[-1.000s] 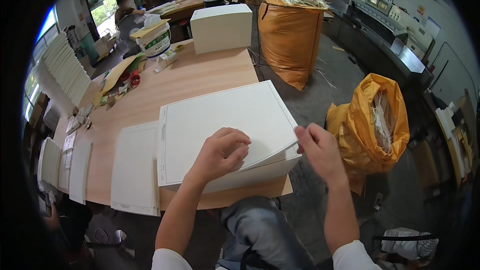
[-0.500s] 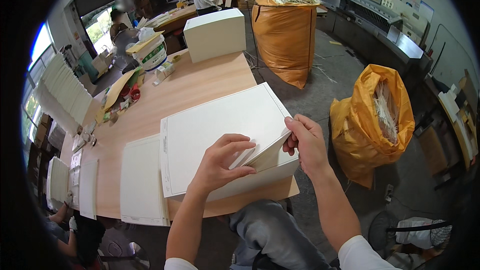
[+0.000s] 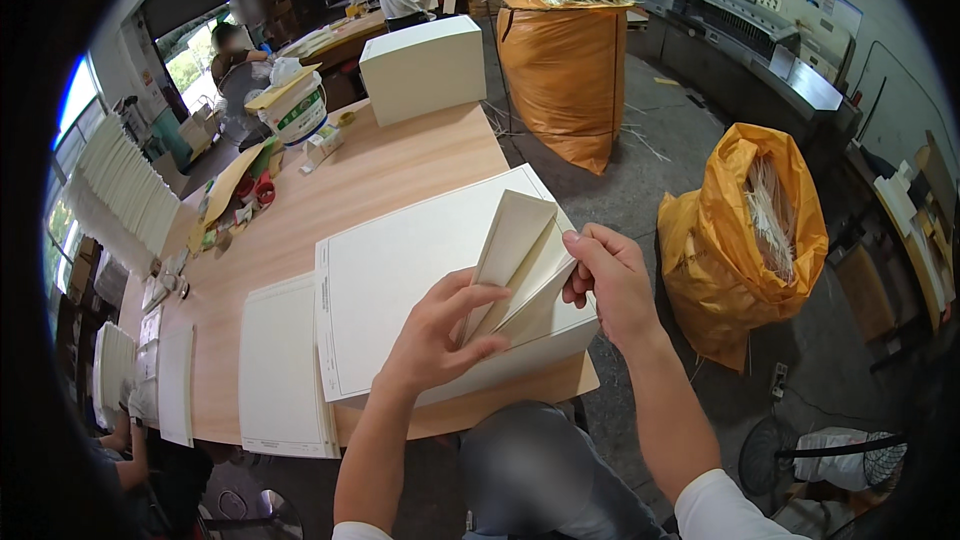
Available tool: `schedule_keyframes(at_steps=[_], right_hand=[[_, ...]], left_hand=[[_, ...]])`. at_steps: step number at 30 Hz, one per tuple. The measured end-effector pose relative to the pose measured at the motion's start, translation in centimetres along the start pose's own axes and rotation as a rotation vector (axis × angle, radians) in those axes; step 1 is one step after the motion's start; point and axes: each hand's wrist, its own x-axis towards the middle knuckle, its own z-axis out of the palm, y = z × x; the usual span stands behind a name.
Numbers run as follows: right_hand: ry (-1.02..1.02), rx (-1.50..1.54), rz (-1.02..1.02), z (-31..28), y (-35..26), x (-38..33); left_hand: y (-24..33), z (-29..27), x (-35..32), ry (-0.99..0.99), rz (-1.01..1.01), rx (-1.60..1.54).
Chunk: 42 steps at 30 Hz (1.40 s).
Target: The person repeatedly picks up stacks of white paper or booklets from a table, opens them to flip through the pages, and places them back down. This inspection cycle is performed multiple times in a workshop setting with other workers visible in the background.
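A thick stack of large white paper sheets (image 3: 400, 280), with thin printed borders, lies at the table's near right corner. At its front edge several sheets are bent up into a raised flap (image 3: 510, 230), with a gap showing between the layers. My left hand (image 3: 435, 330) is curled round the flap's lower left part, thumb in front and fingers behind. With thumb and bent fingers, my right hand (image 3: 607, 265) pinches the sheets' right corner. How many sheets each hand grips cannot be made out.
A lower paper pile (image 3: 280, 365) lies left of the stack, on the wooden table (image 3: 420, 170). Farther back stand a big paper block (image 3: 425, 70) and a white bucket (image 3: 298, 110). Orange sacks of paper strips (image 3: 700, 270) stand on the floor at right. Other people sit nearby.
The sheets between my hands have been bent up higher into a standing flap, its layers opening apart. Both hands have stayed nearly in place.
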Motion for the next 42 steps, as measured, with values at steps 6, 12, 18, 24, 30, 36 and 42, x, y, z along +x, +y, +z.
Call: schedule_keyframes(at_steps=[6,12,18,24,30,36,42], right_hand=[[0.006,-0.015,-0.026,0.0,0.1,-0.2],[0.07,-0.247,-0.139,0.3,0.8,-0.1],[0.02,0.067,-0.044,0.1,0.8,-0.1],[0.03,-0.216,-0.181,-0.4,1.4,-0.2],[0.006,0.083,-0.044,0.0,0.8,-0.1],[0.015,0.083,-0.083,-0.8,1.4,-0.3],[0.31,-0.958,-0.695,-1.0,3.4,-4.4]], left_hand=[[0.3,-0.3,0.0,-0.008,-0.061,-0.01],[0.4,1.3,0.2,0.275,-0.063,0.009],[0.6,0.4,0.3,0.012,0.005,0.102],[0.9,0.3,0.4,0.053,-0.026,0.006],[-0.3,0.3,0.1,-0.017,0.045,0.069],[0.6,0.5,0.4,0.034,-0.012,0.066],[0.6,0.6,0.2,0.057,-0.067,0.042]])
